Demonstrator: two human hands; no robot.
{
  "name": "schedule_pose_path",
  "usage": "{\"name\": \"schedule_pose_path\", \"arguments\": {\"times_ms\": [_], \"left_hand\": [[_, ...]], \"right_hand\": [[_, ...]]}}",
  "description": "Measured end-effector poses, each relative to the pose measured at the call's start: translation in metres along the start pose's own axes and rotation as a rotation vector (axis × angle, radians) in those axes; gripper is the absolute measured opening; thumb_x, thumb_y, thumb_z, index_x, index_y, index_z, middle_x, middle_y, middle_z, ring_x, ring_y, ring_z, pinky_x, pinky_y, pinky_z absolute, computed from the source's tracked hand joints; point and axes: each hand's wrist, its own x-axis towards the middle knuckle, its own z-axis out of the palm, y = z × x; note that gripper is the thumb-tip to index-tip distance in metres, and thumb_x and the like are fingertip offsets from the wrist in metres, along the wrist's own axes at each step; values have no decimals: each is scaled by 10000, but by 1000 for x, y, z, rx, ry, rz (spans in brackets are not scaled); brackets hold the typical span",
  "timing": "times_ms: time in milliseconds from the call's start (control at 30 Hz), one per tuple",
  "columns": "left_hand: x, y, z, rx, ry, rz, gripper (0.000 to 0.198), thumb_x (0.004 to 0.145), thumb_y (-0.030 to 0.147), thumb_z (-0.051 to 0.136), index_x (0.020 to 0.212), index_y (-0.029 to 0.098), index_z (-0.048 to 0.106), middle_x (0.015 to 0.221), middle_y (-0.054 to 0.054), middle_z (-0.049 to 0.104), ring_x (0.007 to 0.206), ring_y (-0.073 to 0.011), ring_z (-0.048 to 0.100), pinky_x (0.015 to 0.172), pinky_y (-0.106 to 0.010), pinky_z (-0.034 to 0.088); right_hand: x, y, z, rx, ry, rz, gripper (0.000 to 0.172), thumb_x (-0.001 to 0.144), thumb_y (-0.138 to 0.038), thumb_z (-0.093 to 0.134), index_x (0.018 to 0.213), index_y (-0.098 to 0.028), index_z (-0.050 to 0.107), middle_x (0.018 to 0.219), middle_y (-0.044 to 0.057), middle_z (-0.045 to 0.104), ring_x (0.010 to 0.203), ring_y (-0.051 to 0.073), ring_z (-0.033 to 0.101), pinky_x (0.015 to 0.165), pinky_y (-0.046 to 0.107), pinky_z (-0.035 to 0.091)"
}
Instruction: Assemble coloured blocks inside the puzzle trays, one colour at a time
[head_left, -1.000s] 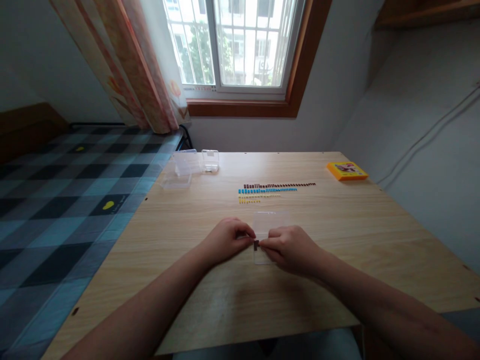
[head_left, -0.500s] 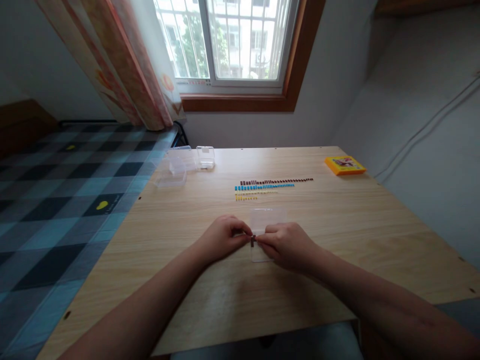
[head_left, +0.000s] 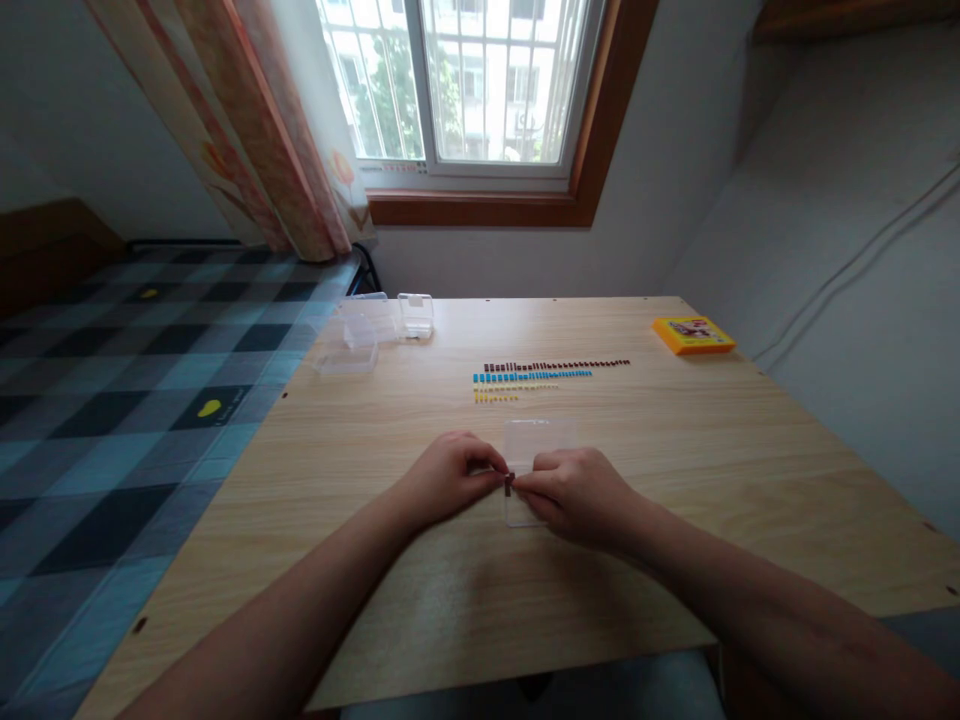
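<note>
Small brown pieces [head_left: 508,488] sit between my hands at a clear box [head_left: 524,518] on the table [head_left: 420,620]
My left hand [head_left: 453,475] and right hand [head_left: 579,492] pinch them, fingers drawn together; the pieces are right at my fingertips, near the box's left edge; rows of coloured pieces [head_left: 531,377] lie beyond
</note>
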Motion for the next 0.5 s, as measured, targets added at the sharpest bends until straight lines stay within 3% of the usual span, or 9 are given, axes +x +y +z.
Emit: {"name": "schedule_pose_path", "arguments": {"times_ms": [500], "left_hand": [[1, 1, 0, 18, 5, 6, 101, 825, 182, 719, 835, 228, 808, 812, -21, 759, 794, -169, 683, 748, -283, 504]], "right_hand": [[3, -2, 1, -22, -4, 9, 200, 984, -264, 588, 919, -261, 777, 750, 0, 710, 625, 126, 559, 604, 291, 265]]}}
